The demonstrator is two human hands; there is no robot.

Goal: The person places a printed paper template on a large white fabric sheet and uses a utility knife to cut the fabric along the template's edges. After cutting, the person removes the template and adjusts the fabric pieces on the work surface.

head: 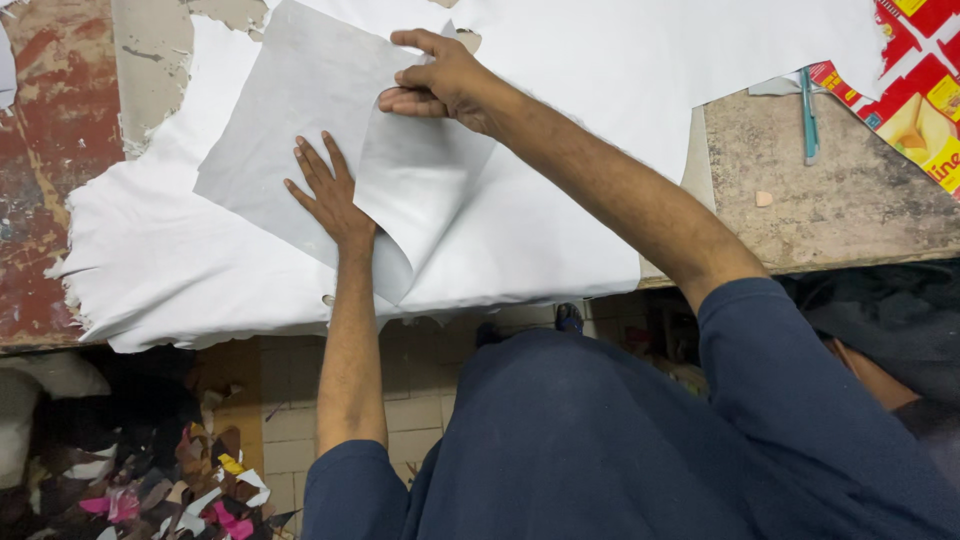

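Nearest the person, below the table edge, a heap of coloured scraps (190,490) in pink, yellow, white and brown lies on the tiled floor at lower left. Above it, the white sheet (170,260) overhangs the worn table (830,200), its ragged left edge hanging past the front rim. The left hand (325,195) lies flat with fingers spread, gripping nothing, pressing down on a grey sheet (290,110) that rests on the white one. The grey sheet's right part is curled up and over; the right hand (440,80) pinches that lifted edge between thumb and fingers. To the right, bare stained tabletop lies open between the white sheet and a teal pen-like tool (808,115). Beyond it, at the far right corner, sits a red and yellow printed carton (925,100), partly cut off by the frame
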